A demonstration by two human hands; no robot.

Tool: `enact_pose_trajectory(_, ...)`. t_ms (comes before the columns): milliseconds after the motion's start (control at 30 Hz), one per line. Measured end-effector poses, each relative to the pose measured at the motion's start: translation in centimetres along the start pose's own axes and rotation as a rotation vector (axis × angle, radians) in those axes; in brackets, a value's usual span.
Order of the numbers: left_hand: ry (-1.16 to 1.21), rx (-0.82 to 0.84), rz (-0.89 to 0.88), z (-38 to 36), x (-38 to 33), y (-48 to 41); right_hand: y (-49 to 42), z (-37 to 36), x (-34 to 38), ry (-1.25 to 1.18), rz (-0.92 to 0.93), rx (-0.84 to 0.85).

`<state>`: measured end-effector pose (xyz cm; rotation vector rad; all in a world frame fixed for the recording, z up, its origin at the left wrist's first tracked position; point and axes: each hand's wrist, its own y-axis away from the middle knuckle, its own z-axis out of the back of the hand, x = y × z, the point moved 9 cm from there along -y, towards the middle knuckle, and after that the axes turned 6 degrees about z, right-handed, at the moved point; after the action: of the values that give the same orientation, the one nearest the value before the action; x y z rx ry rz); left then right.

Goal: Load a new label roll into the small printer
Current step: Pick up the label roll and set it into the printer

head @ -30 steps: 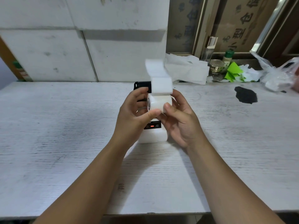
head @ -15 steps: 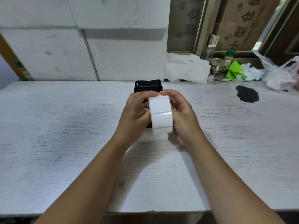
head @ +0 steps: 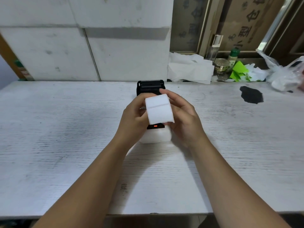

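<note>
Both hands, the left hand (head: 133, 116) and the right hand (head: 184, 117), clasp the label roll (head: 159, 108) from either side just above the printer (head: 155, 136) on the table (head: 65, 129), and it should probably go down level into the open bay, loose end forward.

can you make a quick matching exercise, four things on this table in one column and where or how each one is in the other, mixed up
Things:
1. label roll
2. printer
3. black stain
4. green paper scraps

Places or states:
a. on the tabletop, far right
b. held between both hands
c. on the table under the hands, lid open, orange light lit
d. in the clutter behind the table

Pairs: 1-b, 2-c, 3-a, 4-d
</note>
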<state>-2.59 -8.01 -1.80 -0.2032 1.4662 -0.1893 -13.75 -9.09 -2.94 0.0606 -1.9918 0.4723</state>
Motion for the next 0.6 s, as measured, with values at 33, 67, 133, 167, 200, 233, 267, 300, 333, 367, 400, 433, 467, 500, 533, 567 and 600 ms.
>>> enact_pose_trajectory(33,-0.043,-0.026,-0.011,0.1,0.1,0.0,0.0,0.1,-0.1,-0.003,0.001,-0.019)
enact_pose_trajectory(67,-0.094,-0.054,-0.031,0.3,0.0,0.1,0.0,0.2,-0.1,0.024,0.004,-0.042)
enact_pose_trajectory(133,-0.170,-0.086,-0.081,0.3,-0.5,0.3,-0.1,0.6,-0.2,0.110,0.008,-0.068)
enact_pose_trajectory(167,-0.191,-0.078,-0.102,0.1,-0.8,0.5,-0.1,0.7,-0.3,0.132,0.008,-0.069)
enact_pose_trajectory(200,-0.220,-0.066,-0.131,-0.1,-1.1,0.5,-0.1,0.7,-0.3,0.137,0.007,-0.067)
enact_pose_trajectory(233,-0.263,-0.058,-0.171,-0.2,-1.3,0.6,-0.1,0.7,-0.2,0.142,0.006,-0.069)
enact_pose_trajectory(267,-0.309,-0.058,-0.215,-0.3,-1.5,0.7,-0.1,0.8,-0.2,0.154,0.003,-0.079)
enact_pose_trajectory(300,-0.338,-0.067,-0.246,-0.3,-1.5,0.8,-0.2,1.0,-0.2,0.169,0.000,-0.097)
enact_pose_trajectory(333,-0.351,-0.078,-0.262,-0.3,-1.4,0.7,-0.2,1.2,-0.3,0.186,0.003,-0.115)
enact_pose_trajectory(367,-0.349,-0.085,-0.268,-0.3,-1.4,0.7,-0.2,1.4,-0.2,0.207,0.012,-0.125)
enact_pose_trajectory(400,-0.346,-0.089,-0.267,-0.3,-1.3,0.6,-0.3,1.6,-0.3,0.237,0.023,-0.137)
enact_pose_trajectory(433,-0.343,-0.093,-0.255,-0.4,-1.3,0.6,-0.3,1.8,-0.3,0.274,0.036,-0.157)
enact_pose_trajectory(467,-0.335,-0.103,-0.234,-0.4,-1.2,0.6,-0.3,2.1,-0.3,0.318,0.055,-0.182)
enact_pose_trajectory(500,-0.324,-0.120,-0.206,-0.3,-0.9,0.6,-0.2,2.3,-0.1,0.381,0.082,-0.215)
enact_pose_trajectory(533,-0.324,-0.145,-0.180,-0.1,-0.7,0.5,-0.1,2.5,0.3,0.462,0.117,-0.250)
enact_pose_trajectory(567,-0.343,-0.176,-0.156,0.3,-0.5,0.3,0.0,2.8,0.6,0.553,0.149,-0.285)
enact_pose_trajectory(600,-0.371,-0.212,-0.128,0.8,-0.2,0.1,0.2,3.0,0.7,0.641,0.167,-0.316)
